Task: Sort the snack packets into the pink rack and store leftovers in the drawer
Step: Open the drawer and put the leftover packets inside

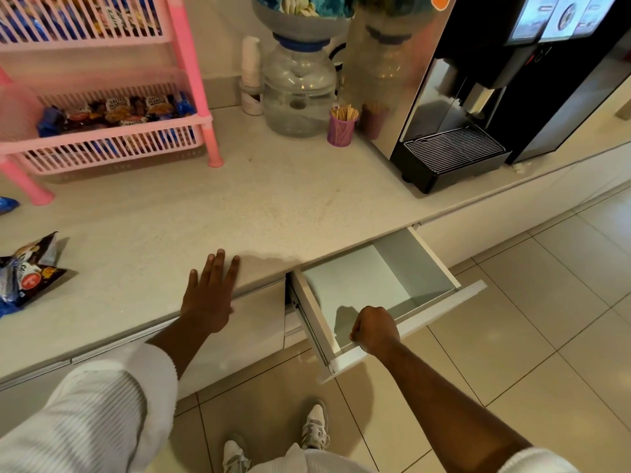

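The pink rack point(191, 59) stands at the back left of the counter, with snack packets point(119, 110) lying in its lower shelf and more behind the upper shelf's slats. A small heap of loose snack packets point(29, 271) lies at the counter's left edge. Below the counter edge a white drawer point(440, 257) stands pulled out, and its inside looks bare. My right hand point(375, 330) grips the drawer's front rim with curled fingers. My left hand point(211, 295) rests flat on the counter edge, fingers straight.
A blue packet point(7, 203) lies beside the rack's front leg. A water jug point(298, 87), stacked cups point(251, 63), a purple cup of stirrers point(342, 126) and a coffee machine point(495, 107) line the back of the counter. Tiled floor lies below.
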Motion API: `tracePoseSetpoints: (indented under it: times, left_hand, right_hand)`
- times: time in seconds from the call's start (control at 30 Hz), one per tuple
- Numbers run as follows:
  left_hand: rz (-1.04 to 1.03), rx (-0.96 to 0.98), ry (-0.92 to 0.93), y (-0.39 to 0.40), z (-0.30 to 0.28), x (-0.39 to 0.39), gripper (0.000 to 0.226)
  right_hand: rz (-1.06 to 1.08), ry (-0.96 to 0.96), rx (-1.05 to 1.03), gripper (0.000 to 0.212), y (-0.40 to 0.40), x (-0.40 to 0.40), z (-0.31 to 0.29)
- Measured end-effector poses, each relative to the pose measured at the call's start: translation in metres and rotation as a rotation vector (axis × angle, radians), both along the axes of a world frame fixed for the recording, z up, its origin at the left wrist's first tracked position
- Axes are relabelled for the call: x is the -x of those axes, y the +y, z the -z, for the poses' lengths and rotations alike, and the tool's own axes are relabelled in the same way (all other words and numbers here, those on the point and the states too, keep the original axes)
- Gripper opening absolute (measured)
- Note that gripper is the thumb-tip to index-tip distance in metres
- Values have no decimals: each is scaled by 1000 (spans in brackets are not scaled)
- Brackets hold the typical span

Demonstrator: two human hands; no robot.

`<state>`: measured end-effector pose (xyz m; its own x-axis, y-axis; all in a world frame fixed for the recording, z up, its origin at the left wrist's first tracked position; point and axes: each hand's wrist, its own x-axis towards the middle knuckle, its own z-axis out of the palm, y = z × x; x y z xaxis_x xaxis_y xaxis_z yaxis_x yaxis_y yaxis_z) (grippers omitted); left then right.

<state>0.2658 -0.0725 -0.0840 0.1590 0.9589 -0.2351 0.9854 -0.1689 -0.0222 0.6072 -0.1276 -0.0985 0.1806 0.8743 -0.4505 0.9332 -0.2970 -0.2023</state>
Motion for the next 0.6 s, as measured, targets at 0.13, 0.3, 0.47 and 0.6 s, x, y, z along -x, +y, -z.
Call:
tracePoseSetpoints:
  times: [0.13, 0.3, 0.47, 0.6]
  left_hand:
    - [-1, -21, -7, -3, -1, -1, 100]
    - [-4, -13, -11, -2, -1, 0, 102]
    - [-15, -34, -59, -3, -1, 1, 100]
    - [-21, -63, -97, -6, 2, 3, 95]
  right_hand:
    - [-16, -13, 8, 29, -1, -2, 2]
    - [-49, 51, 20, 41, 10, -2, 4]
    - [-106, 148, -28, 33, 32, 14, 0]
    - [-179, 224, -73, 29, 52, 33, -9]
